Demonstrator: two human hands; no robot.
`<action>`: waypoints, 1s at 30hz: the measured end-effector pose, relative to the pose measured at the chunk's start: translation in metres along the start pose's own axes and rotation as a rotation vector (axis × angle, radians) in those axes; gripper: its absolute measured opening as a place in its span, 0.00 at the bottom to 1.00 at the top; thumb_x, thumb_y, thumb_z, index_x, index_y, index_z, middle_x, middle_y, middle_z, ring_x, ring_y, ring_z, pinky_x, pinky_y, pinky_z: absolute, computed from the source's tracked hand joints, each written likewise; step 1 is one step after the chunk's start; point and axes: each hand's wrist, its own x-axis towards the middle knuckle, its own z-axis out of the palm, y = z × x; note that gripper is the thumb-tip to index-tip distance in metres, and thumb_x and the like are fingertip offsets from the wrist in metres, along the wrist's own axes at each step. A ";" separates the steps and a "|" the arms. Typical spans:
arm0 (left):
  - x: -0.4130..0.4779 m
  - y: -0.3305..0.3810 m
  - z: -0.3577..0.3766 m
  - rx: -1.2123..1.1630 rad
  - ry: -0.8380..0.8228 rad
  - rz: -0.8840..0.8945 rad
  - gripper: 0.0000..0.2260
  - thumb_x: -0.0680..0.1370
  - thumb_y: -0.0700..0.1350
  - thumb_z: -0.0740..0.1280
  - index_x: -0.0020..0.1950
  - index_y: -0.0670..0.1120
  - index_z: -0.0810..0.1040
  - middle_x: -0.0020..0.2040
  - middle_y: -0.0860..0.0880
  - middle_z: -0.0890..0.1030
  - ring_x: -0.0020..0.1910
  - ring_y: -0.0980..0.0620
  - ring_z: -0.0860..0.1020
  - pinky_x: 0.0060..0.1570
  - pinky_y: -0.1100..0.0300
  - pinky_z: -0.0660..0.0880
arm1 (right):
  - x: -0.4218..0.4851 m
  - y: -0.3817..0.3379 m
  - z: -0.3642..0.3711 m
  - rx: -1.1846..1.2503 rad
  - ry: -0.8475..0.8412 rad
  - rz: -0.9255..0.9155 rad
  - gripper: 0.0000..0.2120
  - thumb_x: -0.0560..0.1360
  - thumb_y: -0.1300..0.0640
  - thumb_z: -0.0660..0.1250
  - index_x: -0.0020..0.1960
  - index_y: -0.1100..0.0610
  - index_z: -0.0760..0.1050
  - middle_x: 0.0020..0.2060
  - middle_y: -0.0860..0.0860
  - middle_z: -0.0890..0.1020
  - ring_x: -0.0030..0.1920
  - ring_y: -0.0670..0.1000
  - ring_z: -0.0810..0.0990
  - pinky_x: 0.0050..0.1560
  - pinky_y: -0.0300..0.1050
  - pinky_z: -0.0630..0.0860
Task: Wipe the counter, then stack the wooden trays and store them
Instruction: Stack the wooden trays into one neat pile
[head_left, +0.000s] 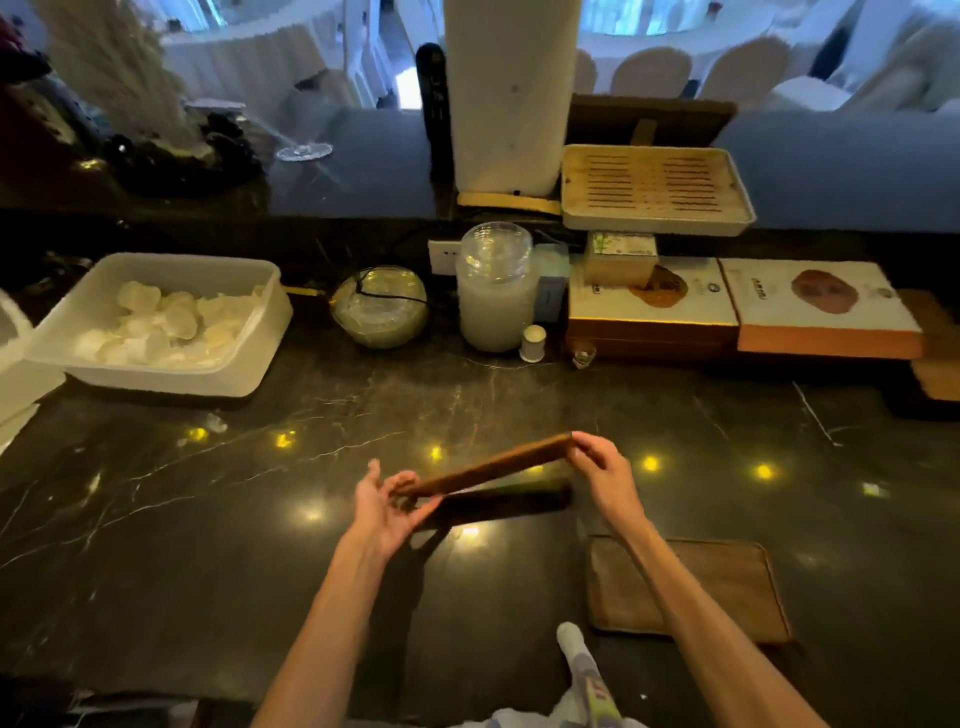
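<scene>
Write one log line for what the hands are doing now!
left hand: holds tray | right hand: holds tray | tray: tilted above counter | second tray: flat on counter

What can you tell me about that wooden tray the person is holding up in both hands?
The held tray is a flat piece of dark brown wood, seen almost edge-on, so it shows as a long thin strip. It is lifted off the dark marble counter and tilted, its right end higher. The left hand pinches the lower end, the right hand the upper end. Nothing else touches it; its shadow or reflection lies just beneath. A second wooden tray lies flat nearer the person's right side.
</scene>
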 end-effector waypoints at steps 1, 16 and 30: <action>-0.004 -0.011 0.012 0.069 0.011 0.050 0.11 0.82 0.45 0.59 0.49 0.38 0.74 0.49 0.39 0.75 0.56 0.39 0.75 0.53 0.41 0.76 | -0.011 -0.001 -0.012 0.049 0.007 -0.030 0.12 0.79 0.63 0.63 0.55 0.48 0.80 0.61 0.49 0.76 0.61 0.43 0.75 0.58 0.35 0.75; -0.050 -0.185 0.093 0.619 -0.297 0.100 0.31 0.78 0.28 0.59 0.77 0.51 0.60 0.61 0.48 0.77 0.61 0.48 0.77 0.55 0.50 0.78 | -0.124 0.070 -0.200 0.527 0.131 0.348 0.20 0.83 0.63 0.53 0.74 0.57 0.65 0.62 0.58 0.79 0.62 0.56 0.79 0.60 0.52 0.77; -0.061 -0.248 0.109 1.209 0.133 0.492 0.07 0.78 0.37 0.64 0.55 0.44 0.75 0.58 0.43 0.75 0.55 0.48 0.78 0.55 0.51 0.79 | -0.124 0.113 -0.227 -0.165 0.094 0.264 0.23 0.80 0.63 0.61 0.74 0.53 0.64 0.63 0.55 0.79 0.59 0.51 0.78 0.51 0.37 0.75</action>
